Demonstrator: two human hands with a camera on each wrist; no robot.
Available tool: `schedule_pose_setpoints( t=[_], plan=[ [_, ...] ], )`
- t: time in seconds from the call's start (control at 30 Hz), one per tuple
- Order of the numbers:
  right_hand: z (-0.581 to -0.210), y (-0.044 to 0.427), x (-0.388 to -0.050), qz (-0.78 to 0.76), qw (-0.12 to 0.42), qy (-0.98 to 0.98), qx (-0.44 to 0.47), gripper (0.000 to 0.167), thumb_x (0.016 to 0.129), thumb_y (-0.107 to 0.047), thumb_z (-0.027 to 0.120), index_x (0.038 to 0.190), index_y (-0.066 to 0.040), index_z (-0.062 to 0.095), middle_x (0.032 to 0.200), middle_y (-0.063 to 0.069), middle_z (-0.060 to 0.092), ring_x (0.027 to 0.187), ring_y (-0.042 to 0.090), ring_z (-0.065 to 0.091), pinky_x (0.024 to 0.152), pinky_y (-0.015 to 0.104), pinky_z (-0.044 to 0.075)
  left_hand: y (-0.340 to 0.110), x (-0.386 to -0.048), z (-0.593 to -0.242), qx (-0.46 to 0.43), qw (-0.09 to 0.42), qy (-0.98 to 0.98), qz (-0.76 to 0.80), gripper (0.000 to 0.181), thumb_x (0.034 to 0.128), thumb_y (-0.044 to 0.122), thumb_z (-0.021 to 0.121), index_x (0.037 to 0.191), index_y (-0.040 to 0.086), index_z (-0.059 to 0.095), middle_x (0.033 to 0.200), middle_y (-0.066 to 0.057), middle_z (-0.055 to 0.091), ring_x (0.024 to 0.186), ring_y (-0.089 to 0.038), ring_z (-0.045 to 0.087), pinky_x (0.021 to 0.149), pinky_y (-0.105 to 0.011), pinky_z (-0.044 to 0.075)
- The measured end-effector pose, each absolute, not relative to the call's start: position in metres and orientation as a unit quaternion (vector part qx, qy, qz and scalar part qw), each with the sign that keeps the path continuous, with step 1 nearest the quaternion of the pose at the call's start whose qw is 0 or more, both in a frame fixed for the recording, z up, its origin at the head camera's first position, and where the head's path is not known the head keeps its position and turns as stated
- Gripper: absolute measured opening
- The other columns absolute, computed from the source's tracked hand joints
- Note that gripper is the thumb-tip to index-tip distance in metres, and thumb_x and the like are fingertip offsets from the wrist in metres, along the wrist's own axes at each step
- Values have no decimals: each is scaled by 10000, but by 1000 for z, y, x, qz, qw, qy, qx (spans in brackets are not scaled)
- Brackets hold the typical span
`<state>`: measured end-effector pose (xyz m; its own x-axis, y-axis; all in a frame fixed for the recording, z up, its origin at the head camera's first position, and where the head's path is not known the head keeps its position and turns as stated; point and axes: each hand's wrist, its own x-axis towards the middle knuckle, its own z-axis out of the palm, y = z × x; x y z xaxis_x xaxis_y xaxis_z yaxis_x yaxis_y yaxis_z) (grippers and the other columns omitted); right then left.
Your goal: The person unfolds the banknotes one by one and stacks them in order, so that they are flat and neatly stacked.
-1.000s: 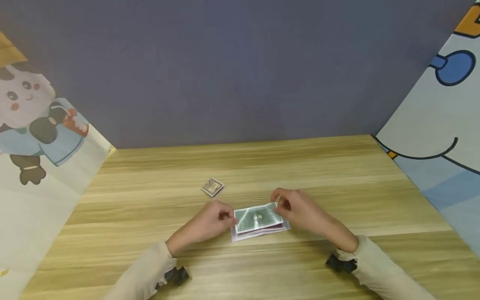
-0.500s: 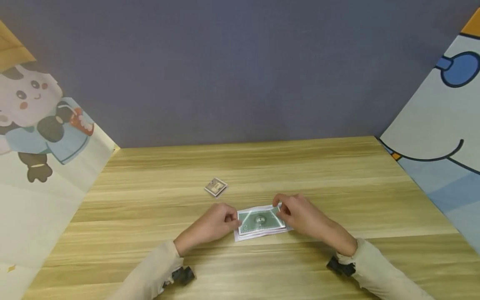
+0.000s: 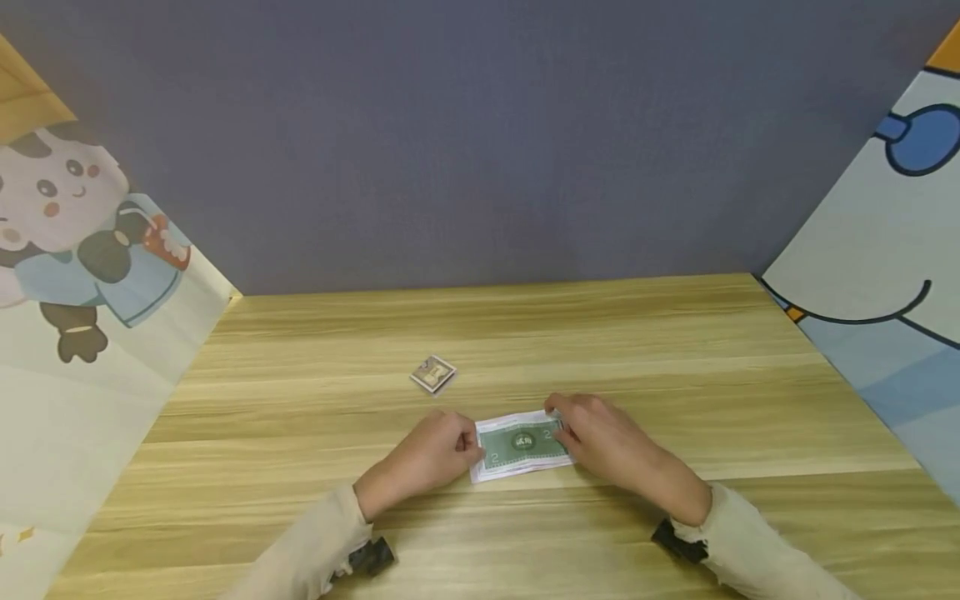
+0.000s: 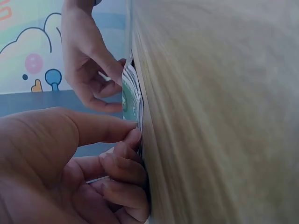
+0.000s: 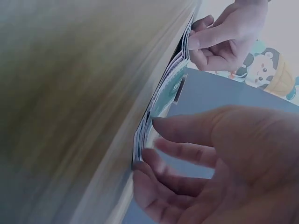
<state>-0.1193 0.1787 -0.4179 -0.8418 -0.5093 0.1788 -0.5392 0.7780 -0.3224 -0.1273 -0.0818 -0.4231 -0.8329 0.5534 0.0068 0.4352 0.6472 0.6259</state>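
A small stack of play banknotes [image 3: 521, 442] lies on the wooden table, with a green note marked 2 on top and pale edges showing beneath. My left hand [image 3: 435, 454] pinches the stack's left end between thumb and curled fingers. In the left wrist view, the thumb tip presses on the notes' edge [image 4: 132, 93]. At the other end my right hand [image 3: 611, 437] holds the stack, thumb on the green note and fingers bent around the far edge. The right wrist view shows several layers [image 5: 161, 93], slightly bowed and fanned near the right fingers.
Behind the stack, to the left, lies a small brown square card or folded note [image 3: 432, 374]. A dark grey panel [image 3: 495, 150] rises at the back of the table [image 3: 300, 350]. Cartoon-printed panels stand at the left [image 3: 45, 375] and right [image 3: 847, 225].
The green note, earlier raised and tilted over the others, now lies flat on the stack. Both hands have lowered slightly with it and keep their places at the two ends.
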Motion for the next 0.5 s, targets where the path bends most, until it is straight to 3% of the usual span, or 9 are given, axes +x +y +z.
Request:
schedule_pose_setpoints(
  t=[0.17,0.23,0.3,0.4,0.5],
  plan=[
    [-418,175,-117,166,56,-934,313,275,892,-177,760,1139,-99,667,1068,31,626,988,177,579,795,329,539,-77,-122,-420,299,35,907,296,219,870,147,752,713,171,602,658,70,529,559,-51,455,480,-200,405],
    [-417,176,-117,181,34,-927,326,304,914,-258,740,1166,-113,650,1165,25,620,1111,204,572,900,390,528,-75,-119,-418,328,6,904,273,159,864,186,770,795,164,628,804,40,594,700,-77,535,594,-221,490],
    [-417,176,-116,191,10,-923,333,379,913,-346,732,1202,-125,626,1237,20,605,1191,218,553,966,430,504,-74,-117,-417,364,-11,899,244,155,860,232,780,908,157,653,1028,-19,632,924,-138,584,796,-295,537],
    [-417,177,-115,198,-13,-919,341,496,874,-410,761,1244,-124,598,1287,27,583,1235,241,528,1011,485,465,-74,-112,-417,406,-4,891,204,289,861,295,780,1072,155,642,1340,-90,541,1230,-238,499,1030,-444,454],
    [-416,178,-114,192,-11,-918,347,544,839,-410,795,1254,-122,594,1301,37,572,1239,251,518,1022,518,443,-75,-109,-417,424,8,888,180,366,866,307,774,1158,156,613,1439,-133,467,1325,-293,437,1079,-513,402]
  ],
)
